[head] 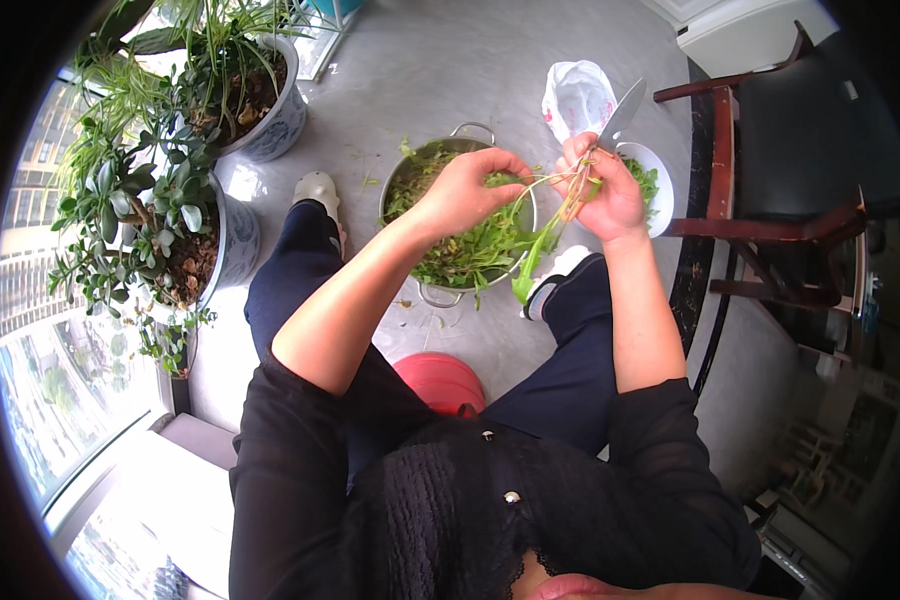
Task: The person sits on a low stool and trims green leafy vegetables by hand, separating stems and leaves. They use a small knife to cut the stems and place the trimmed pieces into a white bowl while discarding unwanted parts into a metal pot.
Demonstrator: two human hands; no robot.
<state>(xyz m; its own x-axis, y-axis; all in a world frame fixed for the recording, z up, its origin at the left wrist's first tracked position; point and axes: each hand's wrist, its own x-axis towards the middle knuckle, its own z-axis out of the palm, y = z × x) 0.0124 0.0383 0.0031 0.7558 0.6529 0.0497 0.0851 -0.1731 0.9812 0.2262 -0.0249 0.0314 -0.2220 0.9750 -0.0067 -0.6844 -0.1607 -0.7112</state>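
My right hand (604,187) grips a knife (624,109), its blade pointing up and away, together with a bunch of thin-stemmed leafy greens (544,244) whose leaves hang down. Beside it on the left, my left hand (480,187) has its thumb and index finger at thin stems of the bunch, over a round metal pot (384,196). Loose leafy greens (465,259) fill the pot. Behind my right hand, a white bowl (664,176) holds green leaves and is partly hidden. A white plastic bag (579,94) stands open on the floor beyond.
Potted plants in blue-and-white pots (236,232) stand by the window on the left. A wooden chair with a dark seat (787,142) is at the right. Between my legs is a red stool or bucket (442,379). Leaf scraps lie on the grey floor (427,330).
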